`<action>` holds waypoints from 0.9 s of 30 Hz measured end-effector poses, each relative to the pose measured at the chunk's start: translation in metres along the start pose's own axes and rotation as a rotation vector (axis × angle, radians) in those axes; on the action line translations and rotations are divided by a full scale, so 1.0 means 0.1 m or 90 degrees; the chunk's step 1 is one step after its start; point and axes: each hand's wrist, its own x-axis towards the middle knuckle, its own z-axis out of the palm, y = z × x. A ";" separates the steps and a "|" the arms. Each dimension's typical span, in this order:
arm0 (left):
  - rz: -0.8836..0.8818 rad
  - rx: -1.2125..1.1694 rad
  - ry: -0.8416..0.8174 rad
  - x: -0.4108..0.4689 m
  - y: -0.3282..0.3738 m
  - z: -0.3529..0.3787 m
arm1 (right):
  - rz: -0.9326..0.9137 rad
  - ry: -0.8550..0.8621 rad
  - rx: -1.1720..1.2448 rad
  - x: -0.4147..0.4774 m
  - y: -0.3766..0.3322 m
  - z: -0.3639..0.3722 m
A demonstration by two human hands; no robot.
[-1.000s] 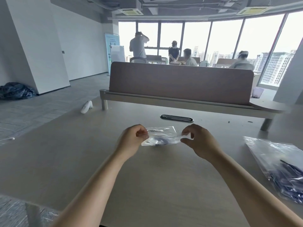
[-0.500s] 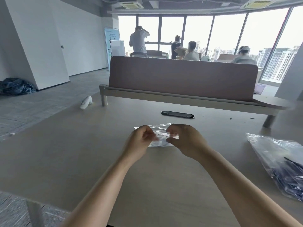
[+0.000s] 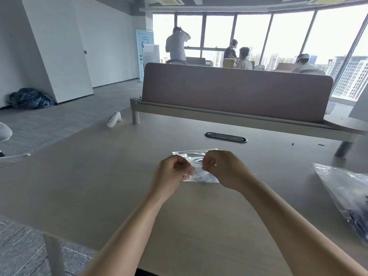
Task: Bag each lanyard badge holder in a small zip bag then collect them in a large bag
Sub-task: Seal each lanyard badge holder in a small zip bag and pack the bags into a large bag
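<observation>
Small zip bag (image 3: 194,156): clear, crumpled, mid-table (image 3: 99,176), zip edge pinched between left hand (image 3: 171,172) and right hand (image 3: 225,170). Badge holder (image 3: 201,177) inside (bluish, blurred). Large bag (image 3: 338,186): clear, lying at right, dark contents (image 3: 356,220).

The left hand (image 3: 171,172) and right hand (image 3: 225,170) are bare, as are both forearms.

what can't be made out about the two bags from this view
Head view: small zip bag contents are a bluish blur through the plastic.
Head view: whether its zip is sealed; the left hand and right hand pinch and cover the strip.
Head view: large bag runs off the right edge; the dark items inside cannot be counted.
</observation>
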 end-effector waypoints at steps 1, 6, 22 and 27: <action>0.005 0.012 0.003 0.00 -0.01 0.00 | 0.000 -0.006 0.014 0.01 -0.03 0.02; 0.033 0.052 0.035 -0.01 -0.05 -0.03 | -0.008 -0.028 0.039 0.06 -0.13 0.08; 0.026 0.089 -0.001 -0.05 -0.04 -0.01 | -0.022 -0.063 -0.002 0.10 -0.18 0.10; 0.042 0.130 -0.001 -0.05 -0.04 0.01 | -0.014 -0.055 -0.004 0.08 -0.16 0.12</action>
